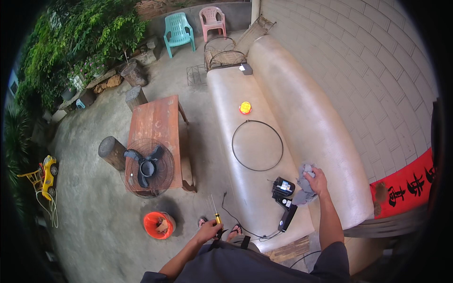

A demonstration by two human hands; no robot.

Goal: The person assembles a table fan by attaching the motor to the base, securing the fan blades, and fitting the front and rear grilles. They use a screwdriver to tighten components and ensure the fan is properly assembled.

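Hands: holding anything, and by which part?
Left hand: screwdriver, by its handle; dark thing there, unclear. Right hand: grey cloth, by its upper right part.

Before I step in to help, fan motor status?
Left grip: yellow-handled screwdriver. Right grip: grey cloth. Fan motor on sofa, black cord near feet.

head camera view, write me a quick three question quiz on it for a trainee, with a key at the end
1. Which hand holds the slim screwdriver with a yellow handle?

2. True or false: the thin black hoop lies on the long, shiny beige sofa.

3. Multiple choice: what is in the right hand?
a) a clear glass bottle
b) a crumpled grey cloth
c) a green plastic brush

Key:
1. The left hand.
2. True.
3. b.
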